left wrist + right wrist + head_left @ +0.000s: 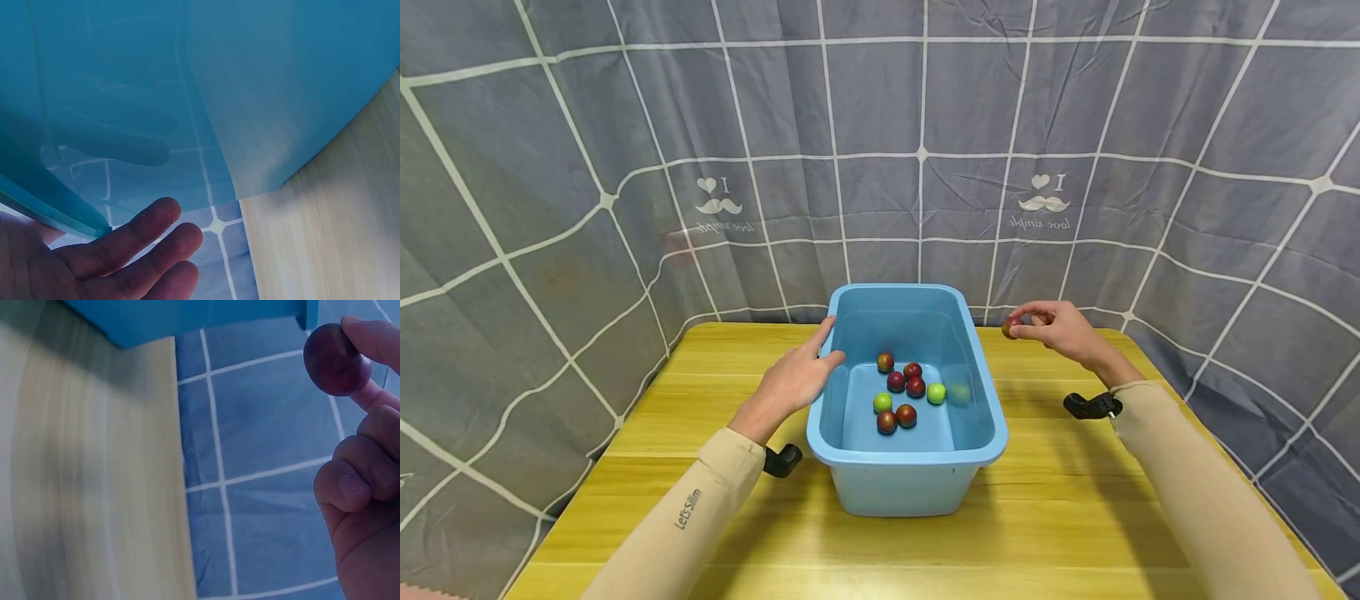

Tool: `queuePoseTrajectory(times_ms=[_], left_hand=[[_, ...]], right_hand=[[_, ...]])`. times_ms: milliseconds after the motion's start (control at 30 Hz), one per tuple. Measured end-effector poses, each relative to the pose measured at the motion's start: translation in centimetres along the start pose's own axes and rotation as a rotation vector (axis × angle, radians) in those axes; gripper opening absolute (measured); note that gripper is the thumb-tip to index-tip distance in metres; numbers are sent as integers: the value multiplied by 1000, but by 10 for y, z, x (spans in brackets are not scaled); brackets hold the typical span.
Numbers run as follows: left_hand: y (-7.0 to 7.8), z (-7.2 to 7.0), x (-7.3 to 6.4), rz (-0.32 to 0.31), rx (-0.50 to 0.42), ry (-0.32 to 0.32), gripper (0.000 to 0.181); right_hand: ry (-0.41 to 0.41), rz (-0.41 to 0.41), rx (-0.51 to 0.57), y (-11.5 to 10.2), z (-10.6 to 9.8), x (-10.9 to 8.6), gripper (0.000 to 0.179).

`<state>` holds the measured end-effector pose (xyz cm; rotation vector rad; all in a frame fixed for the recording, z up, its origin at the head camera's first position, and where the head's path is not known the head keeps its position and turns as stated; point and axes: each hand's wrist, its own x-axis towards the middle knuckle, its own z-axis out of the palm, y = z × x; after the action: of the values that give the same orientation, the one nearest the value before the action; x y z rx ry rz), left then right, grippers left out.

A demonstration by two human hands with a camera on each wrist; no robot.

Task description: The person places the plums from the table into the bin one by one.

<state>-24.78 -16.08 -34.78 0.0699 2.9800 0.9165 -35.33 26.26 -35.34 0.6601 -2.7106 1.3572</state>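
Note:
A deep blue plastic tub [906, 457] stands on the table. My left hand [790, 379] holds its left rim, with the thumb over the edge and the other fingers outside. In the left wrist view, three fingertips [165, 212] extend below the rim beside the outer wall. To the right of the tub, above the table's far part, my right hand [1063, 329] pinches a dark red plum [334, 359] between thumb and index finger; the remaining fingers are curled in. Several dark red plums [895, 382] and two green round fruits [936, 393] lie on the tub's floor.
The yellow wood-grain table [737, 358] ends just behind the tub. A grey curtain [880, 200] with white grid lines hangs close along the back and both sides. Black wrist mounts [1090, 407] stick out below the sleeves.

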Motion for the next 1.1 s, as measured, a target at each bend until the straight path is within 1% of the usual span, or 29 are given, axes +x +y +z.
queuePoseTrajectory(times_ms=[67,200,400,567,767,1100], left_hand=[[-1,0,0,0,-1,0,71],[-1,0,0,0,-1,1,71],[-1,0,-1,0,1,-1,71],[-1,-1,-1,1,-4,-2,70],[0,-1,-1,1,-7,-2,71],[1,-1,-1,1,-5,1,71]], right_hand=[[3,-8,-5,-7,0,1,31],[-6,-55,-49,-17,-1,5,30],[-47,-106,-93,-39,-5,11,27],[-85,-127,-124,-58,-8,14,25],[-111,-144,-169,-80,-6,19,26],[-220,-232,-231,-112,4,28,23]])
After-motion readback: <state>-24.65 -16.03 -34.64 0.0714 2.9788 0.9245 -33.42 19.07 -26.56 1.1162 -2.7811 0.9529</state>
